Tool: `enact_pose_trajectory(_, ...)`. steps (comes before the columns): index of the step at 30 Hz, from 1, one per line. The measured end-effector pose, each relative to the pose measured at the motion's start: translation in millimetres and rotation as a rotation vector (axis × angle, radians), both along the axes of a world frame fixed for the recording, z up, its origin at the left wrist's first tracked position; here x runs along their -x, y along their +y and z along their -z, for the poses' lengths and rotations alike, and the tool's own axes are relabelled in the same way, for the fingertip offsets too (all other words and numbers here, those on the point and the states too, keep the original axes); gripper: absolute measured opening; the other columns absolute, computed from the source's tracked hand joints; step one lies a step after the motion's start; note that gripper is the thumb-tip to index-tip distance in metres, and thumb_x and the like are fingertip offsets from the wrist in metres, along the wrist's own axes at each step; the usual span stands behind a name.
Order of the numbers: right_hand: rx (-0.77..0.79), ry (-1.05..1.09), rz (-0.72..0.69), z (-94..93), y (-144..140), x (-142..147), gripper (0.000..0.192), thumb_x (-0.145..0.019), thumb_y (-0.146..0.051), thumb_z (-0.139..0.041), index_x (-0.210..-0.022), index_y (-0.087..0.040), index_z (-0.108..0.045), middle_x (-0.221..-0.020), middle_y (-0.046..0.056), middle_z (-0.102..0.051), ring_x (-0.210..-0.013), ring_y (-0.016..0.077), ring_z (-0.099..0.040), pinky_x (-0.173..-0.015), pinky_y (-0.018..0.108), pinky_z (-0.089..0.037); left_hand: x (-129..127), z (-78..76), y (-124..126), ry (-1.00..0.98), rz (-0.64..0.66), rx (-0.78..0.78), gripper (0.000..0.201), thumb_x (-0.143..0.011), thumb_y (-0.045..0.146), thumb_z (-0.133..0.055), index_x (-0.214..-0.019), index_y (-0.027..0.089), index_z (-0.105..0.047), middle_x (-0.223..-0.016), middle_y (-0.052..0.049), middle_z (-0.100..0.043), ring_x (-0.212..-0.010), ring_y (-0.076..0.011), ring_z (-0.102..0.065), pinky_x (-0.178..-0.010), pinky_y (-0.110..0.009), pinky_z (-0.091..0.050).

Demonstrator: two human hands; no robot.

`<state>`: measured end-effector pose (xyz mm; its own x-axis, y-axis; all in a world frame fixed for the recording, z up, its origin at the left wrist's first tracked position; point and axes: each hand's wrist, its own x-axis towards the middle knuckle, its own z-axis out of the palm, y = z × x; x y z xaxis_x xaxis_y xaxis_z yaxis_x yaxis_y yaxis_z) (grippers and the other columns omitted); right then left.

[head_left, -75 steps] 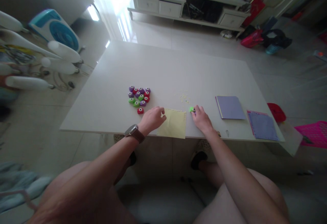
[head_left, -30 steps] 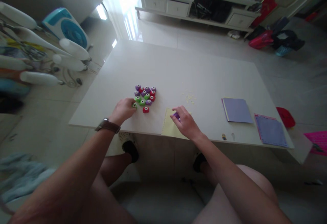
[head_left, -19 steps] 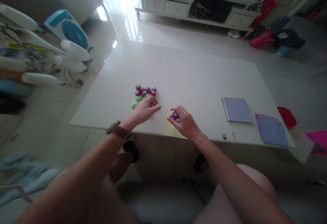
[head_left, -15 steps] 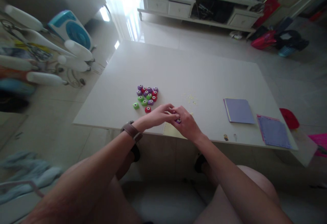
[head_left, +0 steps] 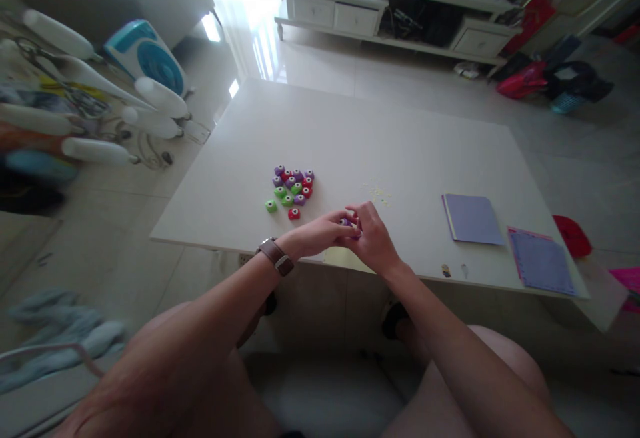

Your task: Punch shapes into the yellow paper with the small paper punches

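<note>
My two hands meet above the table's front edge, closed around a small purple craft punch [head_left: 343,223], which shows only in part between the fingers. My left hand [head_left: 320,233], with a watch on its wrist, reaches in from the left. From the other side my right hand [head_left: 375,241] has its fingers bent against the same punch. Below them a pale yellow sheet of paper [head_left: 345,259] lies at the table edge, partly covered by the hands. Several purple, red and green craft punches [head_left: 297,187] stand in a cluster to the left. Tiny yellow paper bits [head_left: 377,193] are scattered beyond the hands.
On the white table [head_left: 390,138], a stack of purple paper [head_left: 473,219] and a purple sheet pile [head_left: 543,260] lie at the right. Two small items [head_left: 446,271] sit near the front edge. A white cabinet [head_left: 355,19] stands across the floor.
The view has shifted slightly, so the table sits a little further right. My fingers have shifted around the purple craft punch, and more of it shows now.
</note>
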<state>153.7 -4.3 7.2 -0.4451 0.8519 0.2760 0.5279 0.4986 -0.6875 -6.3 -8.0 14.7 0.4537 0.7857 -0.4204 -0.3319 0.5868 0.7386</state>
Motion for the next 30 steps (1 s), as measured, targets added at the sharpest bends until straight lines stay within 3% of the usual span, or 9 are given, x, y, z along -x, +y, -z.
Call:
enact_pose_trajectory(6,0.021,0.024,-0.044,2.1,-1.7,2.9,0.051,-0.079,-0.027,-0.079,-0.123,-0.026,-0.054,-0.109,0.005,-0.053,-0.089,0.0208,-0.06,-0.077,0.035,-0.056,2.1,4.9,-1.9,0.017,0.029,-0.032,0.032,-0.068,0.008,-0.079,-0.095,0.015,-0.061,-0.088,0.0,-0.063,-0.082,-0.0111,-0.063,-0.081,-0.029,-0.051)
enact_pose_trajectory(12,-0.028,0.042,-0.045,-4.6,-2.7,6.3,0.048,-0.084,-0.032,-0.077,-0.125,-0.027,-0.053,-0.116,0.007,-0.052,-0.102,0.0241,-0.058,-0.084,0.039,-0.057,17.4,-8.6,10.6,0.061,-0.033,-0.035,0.021,-0.077,0.017,-0.077,-0.094,0.013,-0.065,-0.086,-0.005,-0.068,-0.082,-0.0138,-0.067,-0.08,-0.03,-0.054)
enact_pose_trajectory(15,-0.06,0.028,-0.02,-5.6,-1.1,2.6,0.048,-0.086,-0.038,-0.074,-0.127,-0.027,-0.052,-0.123,0.01,-0.05,-0.11,0.0271,-0.056,-0.085,0.042,-0.057,49.8,-14.9,27.0,0.197,-0.285,-0.108,0.016,-0.077,0.018,-0.077,-0.089,0.013,-0.067,-0.087,-0.006,-0.069,-0.085,-0.0153,-0.068,-0.084,-0.033,-0.057)
enact_pose_trajectory(18,-0.055,-0.002,0.002,-3.5,-0.2,-3.9,0.044,-0.087,-0.035,-0.073,-0.125,-0.026,-0.053,-0.123,0.011,-0.05,-0.113,0.0281,-0.055,-0.085,0.043,-0.057,92.3,-11.9,39.3,0.356,-0.568,-0.155,0.015,-0.074,0.018,-0.078,-0.084,0.014,-0.067,-0.088,-0.006,-0.069,-0.083,-0.0151,-0.068,-0.085,-0.031,-0.057)
enact_pose_trajectory(21,-0.05,-0.028,-0.006,0.0,-0.7,-9.8,0.04,-0.087,-0.033,-0.071,-0.123,-0.025,-0.054,-0.122,0.011,-0.05,-0.114,0.0282,-0.054,-0.087,0.043,-0.057,129.6,-0.3,41.1,0.466,-0.705,-0.133,0.02,-0.066,0.017,-0.08,-0.081,0.014,-0.066,-0.085,-0.004,-0.069,-0.084,-0.0156,-0.068,-0.085,-0.03,-0.057)
enact_pose_trajectory(23,-0.054,-0.042,-0.018,1.9,-1.3,-12.3,0.036,-0.089,-0.031,-0.068,-0.122,-0.024,-0.055,-0.12,0.011,-0.05,-0.115,0.0281,-0.054,-0.089,0.043,-0.056,146.9,8.8,37.6,0.545,-0.722,-0.12,0.027,-0.059,0.013,-0.081,-0.082,0.014,-0.067,-0.081,-0.003,-0.068,-0.081,-0.0154,-0.067,-0.082,-0.029,-0.056)
enact_pose_trajectory(26,-0.069,-0.058,-0.028,3.3,-1.3,-13.5,0.031,-0.091,-0.027,-0.063,-0.12,-0.023,-0.056,-0.118,0.011,-0.051,-0.113,0.0275,-0.055,-0.094,0.044,-0.054,161.5,21.0,30.8,0.814,-0.687,-0.126,0.031,-0.058,0.019,-0.082,-0.085,0.014,-0.068,-0.073,-0.001,-0.065,-0.069,-0.0138,-0.062,-0.067,-0.026,-0.052)
enact_pose_trajectory(30,-0.081,-0.068,-0.034,2.7,-0.5,-12.0,0.028,-0.09,-0.022,-0.061,-0.118,-0.023,-0.057,-0.115,0.01,-0.052,-0.111,0.027,-0.055,-0.099,0.046,-0.05,165.2,34.7,26.8,1.163,-0.51,-0.174,0.032,-0.065,0.032,-0.078,-0.091,0.017,-0.068,-0.065,0.001,-0.061,-0.055,-0.0115,-0.05,-0.053,-0.023,-0.039)
